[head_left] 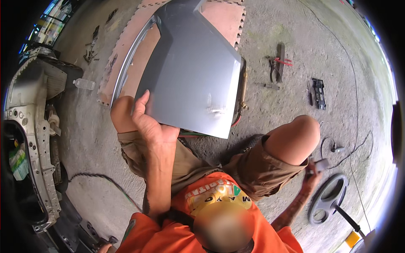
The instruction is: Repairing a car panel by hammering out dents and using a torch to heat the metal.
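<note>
A silver car body panel (190,84) lies tilted in front of me, with a scuffed patch near its lower right corner. My left hand (155,128) grips its lower left edge, thumb up along the side and fingers hidden beneath. Out past my right knee, my right hand (312,170) is closed round a small grey block (322,164), whose exact kind I cannot make out. Behind the panel's right edge a brass-coloured torch-like tool (243,90) shows in part, with a red hose (237,121) and a green one near it.
Pink foam mats (223,21) lie under the panel. Pliers (273,69), a screwdriver (311,95) and a black bracket (319,93) rest on the concrete to the right. A grey oval stand base (329,198) is near my right arm. Left are a plastic bottle (84,84) and a stripped car body (33,105).
</note>
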Demonstrator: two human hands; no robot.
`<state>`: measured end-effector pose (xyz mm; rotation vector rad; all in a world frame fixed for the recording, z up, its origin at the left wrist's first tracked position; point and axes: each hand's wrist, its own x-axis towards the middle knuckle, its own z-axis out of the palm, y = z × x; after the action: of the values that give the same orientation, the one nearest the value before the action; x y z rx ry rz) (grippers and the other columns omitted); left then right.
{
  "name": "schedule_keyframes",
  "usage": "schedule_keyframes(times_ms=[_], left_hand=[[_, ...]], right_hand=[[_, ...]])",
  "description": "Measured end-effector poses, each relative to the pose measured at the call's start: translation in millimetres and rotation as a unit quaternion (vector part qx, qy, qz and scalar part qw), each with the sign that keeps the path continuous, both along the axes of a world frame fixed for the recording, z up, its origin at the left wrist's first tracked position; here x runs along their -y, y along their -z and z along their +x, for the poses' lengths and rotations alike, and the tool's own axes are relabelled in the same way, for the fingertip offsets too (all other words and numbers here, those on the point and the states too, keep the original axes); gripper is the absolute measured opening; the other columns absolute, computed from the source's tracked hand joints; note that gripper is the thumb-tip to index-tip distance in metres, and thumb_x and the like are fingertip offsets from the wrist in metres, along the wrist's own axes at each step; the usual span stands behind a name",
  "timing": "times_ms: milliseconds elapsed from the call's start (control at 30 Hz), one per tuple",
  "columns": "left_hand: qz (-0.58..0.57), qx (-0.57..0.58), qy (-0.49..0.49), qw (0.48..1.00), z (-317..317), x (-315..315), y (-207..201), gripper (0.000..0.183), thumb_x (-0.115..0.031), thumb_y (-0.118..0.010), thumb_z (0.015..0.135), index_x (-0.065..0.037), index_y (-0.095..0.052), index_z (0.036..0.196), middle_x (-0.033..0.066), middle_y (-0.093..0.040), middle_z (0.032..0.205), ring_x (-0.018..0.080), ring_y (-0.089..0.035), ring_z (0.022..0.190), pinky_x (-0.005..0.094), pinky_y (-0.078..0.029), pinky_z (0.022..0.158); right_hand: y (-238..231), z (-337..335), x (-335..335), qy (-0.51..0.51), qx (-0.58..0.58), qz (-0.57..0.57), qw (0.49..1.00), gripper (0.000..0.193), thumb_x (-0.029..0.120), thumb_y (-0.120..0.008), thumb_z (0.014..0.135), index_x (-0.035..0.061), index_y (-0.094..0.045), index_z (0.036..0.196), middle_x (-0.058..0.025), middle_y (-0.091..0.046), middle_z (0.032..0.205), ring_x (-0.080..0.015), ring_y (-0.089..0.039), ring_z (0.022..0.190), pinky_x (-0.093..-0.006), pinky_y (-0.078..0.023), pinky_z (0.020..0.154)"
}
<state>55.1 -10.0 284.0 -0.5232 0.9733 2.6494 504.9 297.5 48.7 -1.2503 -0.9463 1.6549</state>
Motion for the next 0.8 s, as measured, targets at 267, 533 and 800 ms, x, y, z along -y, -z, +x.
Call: schedule_keyframes(times_ms=[267, 533, 800], left_hand=[[-0.001, -0.022, -0.006, 1.000, 4.4, -14.7, -3.8, 0.026, -0.010, -0.064, 0.086, 0.001, -0.061, 0.109, 0.0070, -0.063, 0.105, 0.0207, -0.062, 0.098, 0.0338, -0.052, 0.085], [-0.036, -0.027, -0.007, 0.999, -3.1, -10.6, 14.4, 0.025, -0.011, -0.065, 0.089, 0.000, -0.062, 0.111, 0.0067, -0.063, 0.108, 0.0195, -0.061, 0.100, 0.0332, -0.052, 0.086], [0.026, 0.020, 0.016, 0.999, -3.9, 7.1, 30.6, 0.029, -0.013, -0.064, 0.091, 0.001, -0.059, 0.116, 0.0088, -0.063, 0.113, 0.0228, -0.061, 0.105, 0.0372, -0.050, 0.092]], right_hand=[[-201.2, -137.8, 79.1, -0.170, -0.217, 0.156, 0.948, 0.056, 0.003, -0.066, 0.085, -0.0055, -0.042, 0.135, -0.0200, -0.059, 0.111, -0.0315, -0.060, 0.102, -0.0416, -0.053, 0.080], [-89.2, -294.6, 204.2, -0.398, -0.073, -0.226, 0.886, 0.027, -0.005, -0.059, 0.086, -0.0011, -0.058, 0.113, -0.0073, -0.064, 0.093, -0.0175, -0.063, 0.082, -0.0312, -0.055, 0.063], [-38.2, -327.1, 219.4, -0.419, -0.311, -0.443, 0.729, 0.039, -0.002, -0.063, 0.089, -0.0030, -0.051, 0.126, -0.0137, -0.064, 0.109, -0.0206, -0.065, 0.099, -0.0321, -0.057, 0.080]])
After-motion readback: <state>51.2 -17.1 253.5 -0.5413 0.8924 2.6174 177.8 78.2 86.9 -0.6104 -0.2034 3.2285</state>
